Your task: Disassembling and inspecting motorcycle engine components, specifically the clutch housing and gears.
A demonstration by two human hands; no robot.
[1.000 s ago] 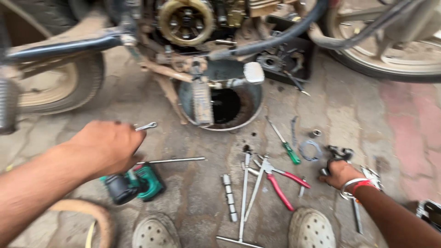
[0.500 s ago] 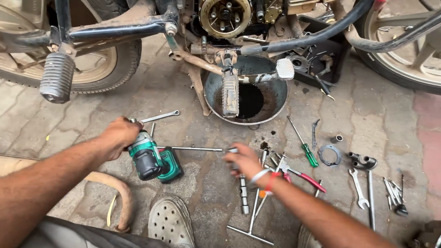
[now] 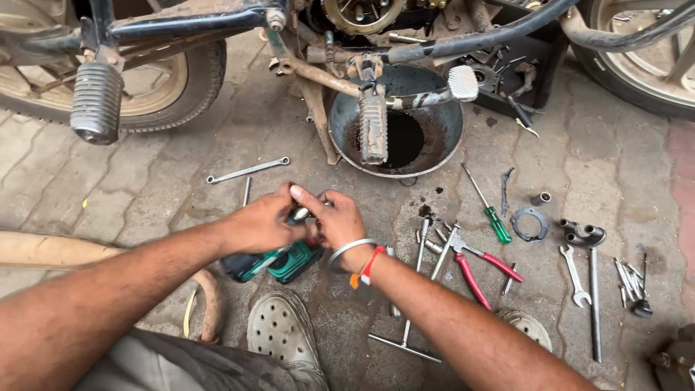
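I see both hands meeting over green power driver — left hand wrapped on its body, right hand pinching small metal bit at its nose, fingers closed. Tool lies on paved floor, long axis left-right, nose toward right hand. Oil pan beyond; red pliers to right.

You are bringing both bare forearms in from the bottom of the frame, converging at the centre. Your left hand is curling inward, knuckles up, its fingers bent tight toward the palm. Your right hand is meeting it thumb to thumb, fingers pinching closed. Your right wrist is wearing a metal bangle and red-orange thread.
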